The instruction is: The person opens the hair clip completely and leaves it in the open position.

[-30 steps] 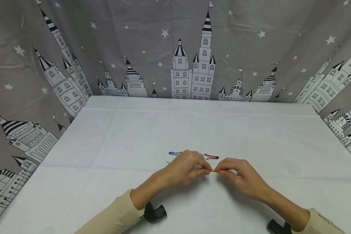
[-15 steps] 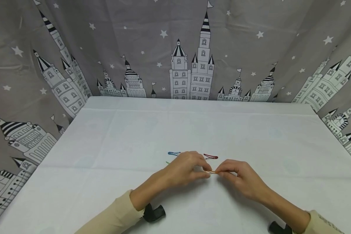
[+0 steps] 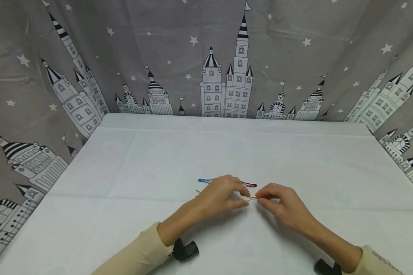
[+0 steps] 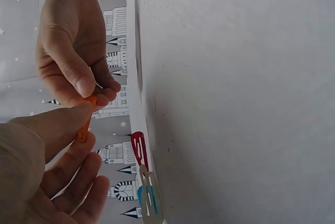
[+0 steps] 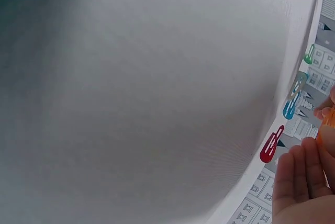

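Between my two hands is an orange snap hair clip (image 4: 84, 133), held over the white table. In the head view its thin arms stand apart. My right hand (image 3: 283, 202) pinches one end of the clip between thumb and index finger. At the other end my left hand (image 3: 218, 196) has its thumb and index finger on either side of the clip, a small gap between the tips. In the left wrist view the left thumb covers the clip's middle, and the index fingertip lies at its lower end.
On the white table (image 3: 124, 229) behind my hands lie a red hair clip (image 3: 249, 185), a blue one (image 3: 204, 180) and a green one (image 5: 309, 55), partly hidden in the head view. A greyish clip (image 5: 300, 80) overlaps the blue one. A grey castle-print cloth (image 3: 179, 46) hangs behind.
The left thumb and index finger have spread from a close pinch, and the orange clip's arms show apart. Both hands have shifted only slightly; the right keeps its pinch.
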